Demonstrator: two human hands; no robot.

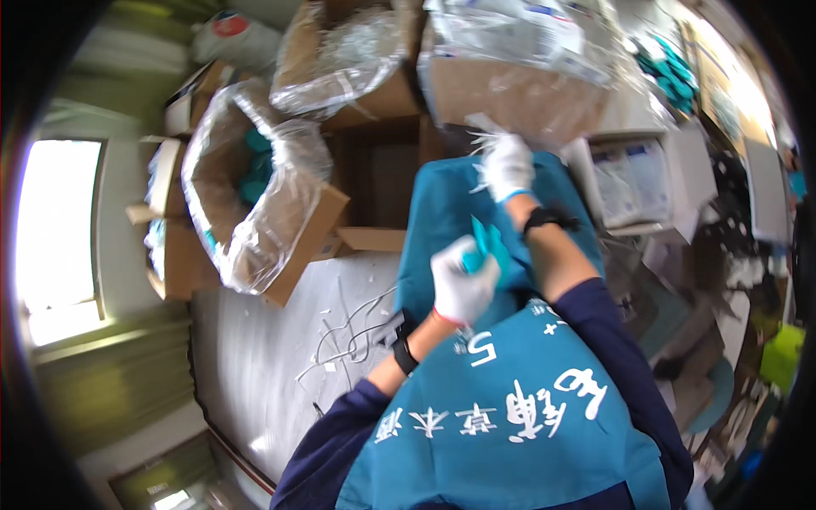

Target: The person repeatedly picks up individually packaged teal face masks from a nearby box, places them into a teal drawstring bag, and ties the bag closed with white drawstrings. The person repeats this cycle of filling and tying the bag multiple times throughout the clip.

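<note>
Both hands wear white knit gloves. My left hand (461, 282) is closed around a folded piece of teal material (491, 248) over my lap; its exact kind is unclear. Farther forward, my right hand (508, 167) grips a bunch of thin white strands (486, 136), whose loose ends stick out beyond the fingers. Beneath both hands spreads a teal cloth (433, 221), and nearer to me the teal apron (501, 399) with white lettering covers my front. The hands are apart, with the right one blurred slightly.
An open carton lined with clear plastic (297, 246) holds teal items at the left. Behind stand another lined carton (378, 85) and a plastic-covered box (518, 93). A white box of clear packets (633, 183) sits right. White cords (348, 331) lie on the floor.
</note>
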